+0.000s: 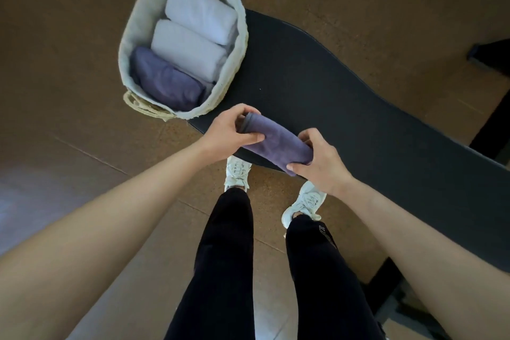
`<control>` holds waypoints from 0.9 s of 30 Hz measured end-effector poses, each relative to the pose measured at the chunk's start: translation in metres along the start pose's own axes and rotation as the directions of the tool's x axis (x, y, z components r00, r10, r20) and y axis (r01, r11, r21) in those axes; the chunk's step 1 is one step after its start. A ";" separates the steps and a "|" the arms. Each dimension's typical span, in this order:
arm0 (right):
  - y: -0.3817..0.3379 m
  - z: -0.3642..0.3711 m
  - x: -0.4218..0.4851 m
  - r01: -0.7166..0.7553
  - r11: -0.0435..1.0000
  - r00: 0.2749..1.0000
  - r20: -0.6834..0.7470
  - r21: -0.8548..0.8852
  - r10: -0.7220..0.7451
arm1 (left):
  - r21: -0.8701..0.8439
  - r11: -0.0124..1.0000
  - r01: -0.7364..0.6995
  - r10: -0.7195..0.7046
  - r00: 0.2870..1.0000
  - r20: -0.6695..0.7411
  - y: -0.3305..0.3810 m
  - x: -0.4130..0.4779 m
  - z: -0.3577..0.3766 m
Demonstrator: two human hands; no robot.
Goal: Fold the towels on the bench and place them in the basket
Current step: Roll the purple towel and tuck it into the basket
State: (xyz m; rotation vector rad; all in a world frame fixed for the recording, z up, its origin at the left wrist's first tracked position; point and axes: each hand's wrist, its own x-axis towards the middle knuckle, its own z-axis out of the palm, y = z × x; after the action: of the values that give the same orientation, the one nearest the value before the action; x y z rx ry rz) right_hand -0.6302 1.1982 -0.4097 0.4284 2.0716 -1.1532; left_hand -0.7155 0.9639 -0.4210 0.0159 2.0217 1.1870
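A folded purple towel (pixel 276 141) lies at the near edge of the black bench (pixel 345 107). My left hand (pixel 229 135) grips its left end, thumb on top and fingers curled round the fold. My right hand (pixel 317 163) grips its right end. The cream basket (pixel 132 25) stands on the left end of the bench. Inside it lie two white folded towels (pixel 201 14) (pixel 190 50) and one purple folded towel (pixel 168 80), side by side.
Brown tiled floor (pixel 69 119) surrounds the bench. My legs in black trousers and my white shoes (pixel 237 171) stand against the bench's near edge. A dark bench leg (pixel 491 124) shows at the right, and another dark object (pixel 491 55) sits at the far right.
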 end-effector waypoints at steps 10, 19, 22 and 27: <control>-0.119 0.030 0.038 0.414 0.905 0.888 -0.177 -0.096 -0.425 | -0.062 0.997 -0.052 0.019 0.896 -0.444 0.006 -0.016 -0.110; -0.203 0.049 0.114 0.287 0.956 0.939 -0.179 -0.067 -0.294 | 0.200 0.979 -0.027 0.125 0.860 -0.494 0.000 0.047 -0.196; -0.212 0.054 0.131 0.198 0.973 0.956 -0.198 -0.115 -0.218 | 0.346 0.938 -0.003 0.142 0.914 -0.379 -0.007 0.063 -0.213; -0.209 0.066 0.141 0.158 0.902 0.960 -0.151 -0.402 -0.235 | 0.741 0.668 -0.072 0.362 0.901 -0.238 -0.023 0.061 -0.217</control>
State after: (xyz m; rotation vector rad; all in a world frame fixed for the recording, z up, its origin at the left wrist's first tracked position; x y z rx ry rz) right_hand -0.8218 1.0217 -0.4091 0.1449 2.4939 -0.8024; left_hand -0.8850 0.8134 -0.4180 0.4802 2.7835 0.4515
